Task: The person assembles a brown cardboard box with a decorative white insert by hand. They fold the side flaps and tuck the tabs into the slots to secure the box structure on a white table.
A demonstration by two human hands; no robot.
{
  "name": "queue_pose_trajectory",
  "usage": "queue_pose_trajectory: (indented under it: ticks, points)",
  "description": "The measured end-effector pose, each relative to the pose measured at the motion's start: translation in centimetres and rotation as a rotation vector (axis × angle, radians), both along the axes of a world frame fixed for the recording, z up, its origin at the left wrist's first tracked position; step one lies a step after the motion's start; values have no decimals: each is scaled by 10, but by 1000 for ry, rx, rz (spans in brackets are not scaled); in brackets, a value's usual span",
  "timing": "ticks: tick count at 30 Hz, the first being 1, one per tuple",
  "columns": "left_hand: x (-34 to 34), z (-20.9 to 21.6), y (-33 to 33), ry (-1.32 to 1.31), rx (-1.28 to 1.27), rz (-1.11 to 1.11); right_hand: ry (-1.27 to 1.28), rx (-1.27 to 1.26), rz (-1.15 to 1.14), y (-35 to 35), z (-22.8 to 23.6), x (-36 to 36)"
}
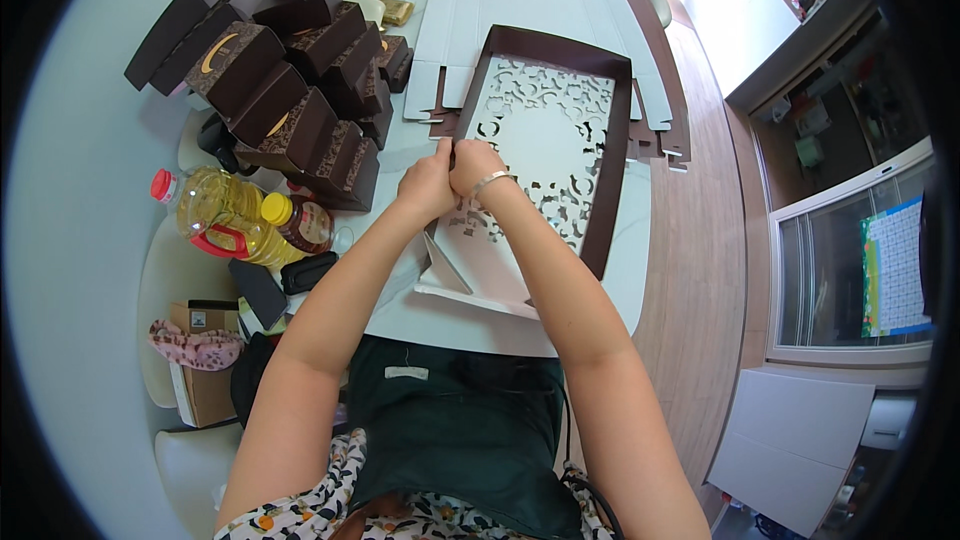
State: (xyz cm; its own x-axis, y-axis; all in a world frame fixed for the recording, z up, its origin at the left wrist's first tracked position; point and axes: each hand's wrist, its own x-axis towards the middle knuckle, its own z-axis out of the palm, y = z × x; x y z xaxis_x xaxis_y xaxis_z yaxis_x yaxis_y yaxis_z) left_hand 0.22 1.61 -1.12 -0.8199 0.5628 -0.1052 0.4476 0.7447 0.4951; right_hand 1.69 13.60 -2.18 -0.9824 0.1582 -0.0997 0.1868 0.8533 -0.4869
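Left hand [426,183] and right hand [478,169] pinch a rectangular, curl-patterned cardboard tray [545,140].

Bright and clear in the middle, over the white table [630,240]. Brightest at the top right, with hardly any marks to see on the white cupboard [725,30]. Maybe lit from up there, but too washed out to be sure. Shiny on the oil bottle [230,205]. Dim inside the dark cabinet [810,130]. Bent like a bowl toward the rim, curving the wooden floor [690,270]. Black and fuzzy at all four corners.
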Motion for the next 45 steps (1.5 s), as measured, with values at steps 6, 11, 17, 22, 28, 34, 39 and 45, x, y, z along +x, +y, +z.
queue_pose_trajectory:
  ticks: [6,11,17,22,28,34,39,45]
  points:
    - [-10,-5,1,11,-206,-44,-76,-153,253,7,6,40]
    - [-7,-5,-8,-31,-166,-45,-51,25,343,-25,84,149]
    - [-8,-11,-6,-34,-74,-59,352,498,377,-43,39,207]
    - [-8,-9,-7,-153,-90,-44,408,448,367,-26,67,191]
    - [-11,-1,-9,-287,-109,-70,406,336,282,3,76,147]
    - [-22,30,-15,-745,-78,0,291,162,213,29,44,128]
    - [-15,39,-13,-722,-113,2,70,92,128,42,22,131]
    - [-14,38,-16,-734,-83,-26,32,-11,222,59,15,122]
